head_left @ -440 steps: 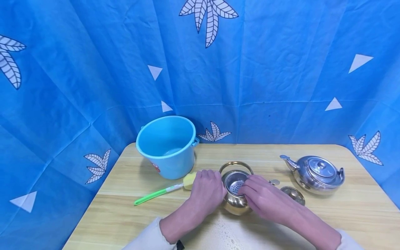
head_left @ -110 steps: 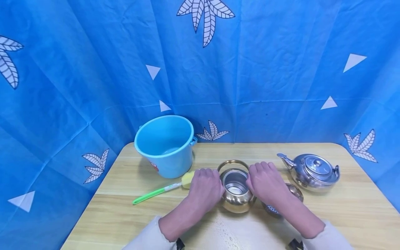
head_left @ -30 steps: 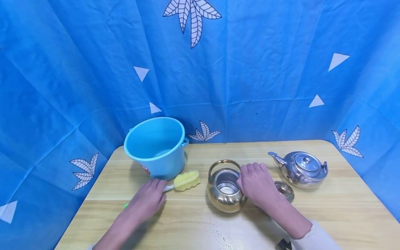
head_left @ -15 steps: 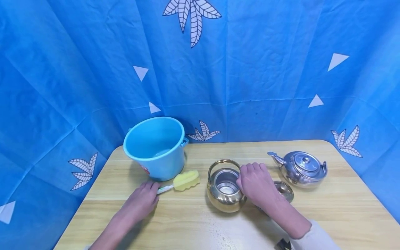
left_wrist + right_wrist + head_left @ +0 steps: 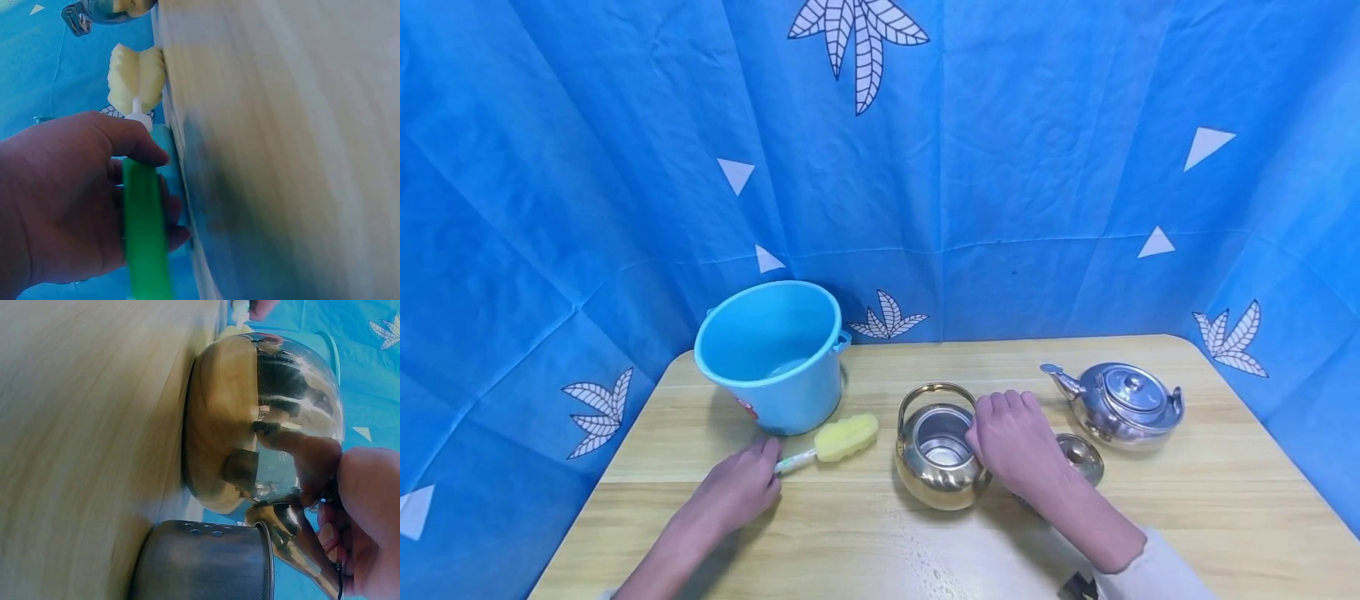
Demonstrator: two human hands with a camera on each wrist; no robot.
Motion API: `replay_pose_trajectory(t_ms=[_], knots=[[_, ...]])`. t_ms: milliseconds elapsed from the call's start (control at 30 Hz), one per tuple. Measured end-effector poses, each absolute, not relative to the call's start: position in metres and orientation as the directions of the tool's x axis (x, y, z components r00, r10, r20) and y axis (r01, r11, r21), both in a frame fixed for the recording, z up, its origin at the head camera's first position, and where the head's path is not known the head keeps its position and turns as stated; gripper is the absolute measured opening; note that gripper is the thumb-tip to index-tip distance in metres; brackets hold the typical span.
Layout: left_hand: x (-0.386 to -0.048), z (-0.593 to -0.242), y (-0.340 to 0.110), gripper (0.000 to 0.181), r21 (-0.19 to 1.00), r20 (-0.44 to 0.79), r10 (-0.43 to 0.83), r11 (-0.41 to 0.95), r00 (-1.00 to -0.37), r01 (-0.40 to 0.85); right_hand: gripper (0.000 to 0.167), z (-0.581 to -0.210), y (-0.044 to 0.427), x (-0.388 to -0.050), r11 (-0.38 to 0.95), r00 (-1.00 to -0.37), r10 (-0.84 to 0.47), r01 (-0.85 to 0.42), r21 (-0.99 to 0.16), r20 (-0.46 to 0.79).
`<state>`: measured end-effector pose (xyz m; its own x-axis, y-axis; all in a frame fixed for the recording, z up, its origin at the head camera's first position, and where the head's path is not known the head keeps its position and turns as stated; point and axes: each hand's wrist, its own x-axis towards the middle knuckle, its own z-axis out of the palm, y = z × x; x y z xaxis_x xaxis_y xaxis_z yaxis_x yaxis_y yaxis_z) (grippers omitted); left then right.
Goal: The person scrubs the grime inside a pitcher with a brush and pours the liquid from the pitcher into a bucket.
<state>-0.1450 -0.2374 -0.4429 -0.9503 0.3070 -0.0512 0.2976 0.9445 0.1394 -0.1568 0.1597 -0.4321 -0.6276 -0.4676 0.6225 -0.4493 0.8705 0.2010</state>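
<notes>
My left hand [image 5: 741, 483] holds a green-handled sponge brush [image 5: 847, 437] just in front of the bucket. The left wrist view shows its green handle [image 5: 145, 231] in my fingers, with the yellow sponge head [image 5: 136, 81] beyond. My right hand [image 5: 1015, 437] grips the gold teapot [image 5: 936, 483] at its right side, where spout and hoop handle meet the body. Upright and lidless, the teapot shows its bare metal inside. In the right wrist view my fingers curl by the spout [image 5: 284, 531]. A perforated metal strainer [image 5: 206, 562] stands beside it, mostly hidden in the head view.
A light-blue bucket [image 5: 790, 400] stands at the back left. The gold lid [image 5: 1082, 458] lies right of my right wrist, and a silver teapot [image 5: 1127, 408] with its lid on sits at the back right. Water drops [image 5: 936, 575] dot the table's front.
The strainer has come out of the teapot and now stands to its right. My left hand has left the teapot and taken the brush, whose sponge has turned over slightly.
</notes>
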Motion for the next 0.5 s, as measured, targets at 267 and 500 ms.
replay_pose_trajectory(t_ms=[267, 500], knots=[[-0.141, -0.432, -0.236, 0.011, 0.194, -0.069, 0.267, 0.949, -0.961, 0.250, 0.026, -0.433, 0.160, -0.156, 0.873, -0.636, -0.465, -0.444, 0.201, 0.616], [-0.136, -0.425, -0.238, 0.011, 0.181, -0.094, 0.259, 0.954, -0.961, 0.240, 0.027, -0.433, 0.159, -0.155, 0.883, -0.681, -0.453, -0.433, 0.182, 0.575]])
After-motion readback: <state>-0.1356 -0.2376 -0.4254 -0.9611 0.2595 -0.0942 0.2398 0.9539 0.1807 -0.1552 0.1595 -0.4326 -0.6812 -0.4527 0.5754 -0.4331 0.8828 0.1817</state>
